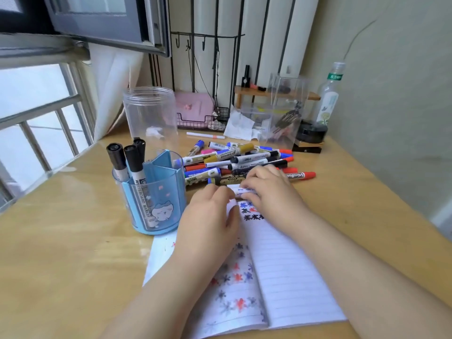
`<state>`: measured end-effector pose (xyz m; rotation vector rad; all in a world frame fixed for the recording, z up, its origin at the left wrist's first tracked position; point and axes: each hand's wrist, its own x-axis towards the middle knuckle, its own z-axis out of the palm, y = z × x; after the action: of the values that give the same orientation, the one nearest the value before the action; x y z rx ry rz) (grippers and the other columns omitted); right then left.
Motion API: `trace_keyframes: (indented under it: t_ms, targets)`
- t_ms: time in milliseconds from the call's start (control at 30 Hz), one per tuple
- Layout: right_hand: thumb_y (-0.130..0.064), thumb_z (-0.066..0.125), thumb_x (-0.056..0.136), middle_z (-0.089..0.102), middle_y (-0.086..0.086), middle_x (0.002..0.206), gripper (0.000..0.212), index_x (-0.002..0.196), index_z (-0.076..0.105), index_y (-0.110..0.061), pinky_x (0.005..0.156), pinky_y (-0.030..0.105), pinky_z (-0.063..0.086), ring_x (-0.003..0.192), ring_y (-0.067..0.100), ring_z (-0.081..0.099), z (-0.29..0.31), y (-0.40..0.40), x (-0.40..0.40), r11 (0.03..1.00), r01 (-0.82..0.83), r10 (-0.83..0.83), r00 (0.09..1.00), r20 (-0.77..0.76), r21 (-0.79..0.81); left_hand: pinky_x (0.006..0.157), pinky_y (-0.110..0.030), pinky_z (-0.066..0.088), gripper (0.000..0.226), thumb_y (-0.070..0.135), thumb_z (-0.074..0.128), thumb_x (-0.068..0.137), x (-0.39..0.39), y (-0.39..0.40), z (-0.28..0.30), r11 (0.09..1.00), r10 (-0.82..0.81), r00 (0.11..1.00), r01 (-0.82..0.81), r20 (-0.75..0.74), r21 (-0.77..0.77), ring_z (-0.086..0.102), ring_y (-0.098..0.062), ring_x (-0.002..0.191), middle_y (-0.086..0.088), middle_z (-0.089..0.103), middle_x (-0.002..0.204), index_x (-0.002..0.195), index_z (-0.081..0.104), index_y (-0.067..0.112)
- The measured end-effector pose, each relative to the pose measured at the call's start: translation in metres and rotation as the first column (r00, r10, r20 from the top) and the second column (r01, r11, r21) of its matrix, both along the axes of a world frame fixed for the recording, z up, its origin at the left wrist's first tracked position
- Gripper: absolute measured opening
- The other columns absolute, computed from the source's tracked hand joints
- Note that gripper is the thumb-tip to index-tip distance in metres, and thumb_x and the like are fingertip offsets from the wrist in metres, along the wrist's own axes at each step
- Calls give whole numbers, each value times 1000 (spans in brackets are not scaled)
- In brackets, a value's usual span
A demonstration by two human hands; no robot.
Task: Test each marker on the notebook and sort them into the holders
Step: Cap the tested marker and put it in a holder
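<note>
Markers (241,160) lie heaped on the tabletop (61,241) just beyond the open notebook (288,270), close enough to be picked up one after another. One white-barrelled marker (243,191) is held crosswise above the notebook's top edge, between both hands. The right hand (271,189) curls its fingers round one end, and the left hand (210,216) pinches the other end. This two-handed hold looks like a cap being pulled off or pushed on, though which one I cannot tell, since the fingers hide the cap and tip.

The right-hand page carries a few black, blue and red test marks near its top, directly under the hands, so each new scribble lands beside the others. The left-hand page shows many more coloured marks.

A blue divided holder (156,206) stands just left of the notebook, within easy reach, with three black-capped markers (127,157) upright in one compartment. A clear jar (150,116) stands behind it, apparently the second holder; it contains only a bit of crumpled paper.
</note>
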<state>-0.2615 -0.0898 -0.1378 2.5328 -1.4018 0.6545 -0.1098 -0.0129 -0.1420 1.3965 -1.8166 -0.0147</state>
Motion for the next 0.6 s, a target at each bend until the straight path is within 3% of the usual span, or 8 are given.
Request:
trace_keyframes:
  t_ms: [200, 300, 433, 500, 600]
  targets:
    - [-34, 51, 80, 68, -3, 84, 28, 87, 70, -14, 76, 26, 32, 77, 23, 63, 19, 44, -33, 992, -56, 56, 998, -8, -112, 73, -41, 48, 39, 37, 40, 84, 0, 1, 3, 998, -63, 993, 62, 103, 6, 56, -31, 89, -6, 59, 103, 99, 62, 9]
    - [-31, 61, 75, 66, -3, 77, 18, 84, 64, -15, 68, 25, 35, 70, 22, 62, 15, 69, -41, 996, -28, 29, 1000, 10, -84, 65, -37, 43, 47, 45, 29, 88, -5, 4, 1, 990, -126, 968, 109, 217, 91, 56, -29, 82, -2, 62, 88, 95, 63, 13]
    - [-27, 61, 74, 66, -4, 85, 21, 93, 62, -18, 63, 27, 48, 77, 21, 64, 7, 84, -43, 1000, -22, 22, 998, 53, 8, 69, -40, 43, 55, 46, 19, 87, -10, 4, -5, 949, -310, 915, 285, 259, 132, 54, -30, 82, -6, 59, 83, 91, 60, 10]
    - [-33, 51, 83, 65, -2, 91, 28, 102, 64, -17, 67, 33, 54, 85, 23, 62, 4, 84, -41, 998, -60, 59, 998, 30, 32, 66, -37, 41, 53, 44, 19, 87, -11, 6, -7, 931, -365, 901, 345, 235, 122, 54, -30, 77, -7, 59, 81, 90, 57, 7]
    - [-37, 36, 88, 62, -2, 87, 37, 100, 64, -16, 62, 35, 55, 82, 22, 61, -3, 85, -36, 994, -103, 105, 994, -34, 46, 59, -32, 37, 51, 42, 20, 87, -13, 9, -7, 914, -406, 882, 391, 239, 109, 54, -30, 71, -9, 59, 77, 89, 55, 5]
